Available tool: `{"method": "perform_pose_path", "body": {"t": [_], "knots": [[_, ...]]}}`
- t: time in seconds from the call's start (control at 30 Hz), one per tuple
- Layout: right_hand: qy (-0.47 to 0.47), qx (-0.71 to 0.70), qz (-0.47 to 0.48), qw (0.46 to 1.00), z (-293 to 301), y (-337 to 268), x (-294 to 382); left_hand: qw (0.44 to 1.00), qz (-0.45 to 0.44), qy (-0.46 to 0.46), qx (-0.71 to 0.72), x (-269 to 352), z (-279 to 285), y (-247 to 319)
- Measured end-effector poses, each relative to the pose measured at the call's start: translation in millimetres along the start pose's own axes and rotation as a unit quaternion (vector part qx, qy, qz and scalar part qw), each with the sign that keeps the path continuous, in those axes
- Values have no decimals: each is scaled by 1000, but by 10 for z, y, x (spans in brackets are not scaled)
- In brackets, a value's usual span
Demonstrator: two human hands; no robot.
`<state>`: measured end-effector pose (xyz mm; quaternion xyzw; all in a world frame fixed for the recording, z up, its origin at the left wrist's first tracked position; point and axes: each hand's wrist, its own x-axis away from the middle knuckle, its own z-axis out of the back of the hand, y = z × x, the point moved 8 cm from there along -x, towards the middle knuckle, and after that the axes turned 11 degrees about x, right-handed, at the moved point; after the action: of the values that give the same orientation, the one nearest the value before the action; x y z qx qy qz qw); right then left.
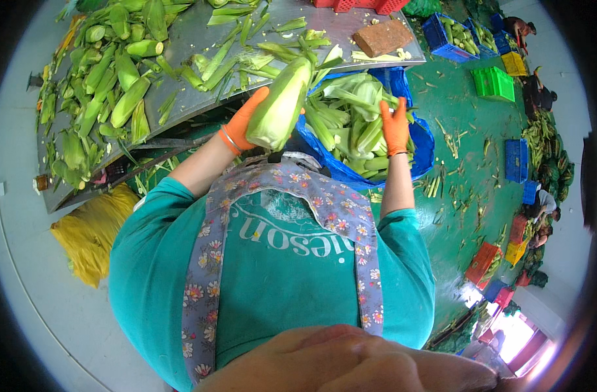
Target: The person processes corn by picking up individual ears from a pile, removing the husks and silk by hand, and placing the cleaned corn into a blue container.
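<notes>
My left hand, in an orange glove, holds a partly husked corn cob upright, pale green leaves still around it. My right hand, also gloved in orange, is over the blue bag full of stripped corn husks; its fingers are spread at the husks, and whether they grip a leaf cannot be told. Beyond the hands, the metal table carries loose husk pieces. A heap of unhusked corn lies on the table's left part.
A brown block lies near the table's right corner, with a red crate behind it. A yellow sack is at lower left. Blue crates of corn and a green crate stand right, with scraps on the green floor. People sit along the far right.
</notes>
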<state>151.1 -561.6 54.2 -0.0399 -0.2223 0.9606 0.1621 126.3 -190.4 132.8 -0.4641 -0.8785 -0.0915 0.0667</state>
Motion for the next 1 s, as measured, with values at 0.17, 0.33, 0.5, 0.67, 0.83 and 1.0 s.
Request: {"method": "perform_pose_path", "body": {"t": [0.17,0.33,0.5,0.67,0.83,1.0], "knots": [[-297,-444,18,845,-196,-1885,579,997,24,4,-76,-215,453,169],[-252,-437,13,863,-743,-2076,600,924,0,156,-349,-302,334,238],[-290,-442,-1,849,-841,-2040,668,917,-37,148,-368,-294,498,269],[-267,-396,32,878,-869,-2069,651,919,-44,146,-363,-287,454,286],[-269,-427,20,863,-913,-2057,630,926,-33,155,-343,-284,482,328],[-265,-528,-24,806,-873,-2048,599,940,-25,144,-309,-187,411,398]]}}
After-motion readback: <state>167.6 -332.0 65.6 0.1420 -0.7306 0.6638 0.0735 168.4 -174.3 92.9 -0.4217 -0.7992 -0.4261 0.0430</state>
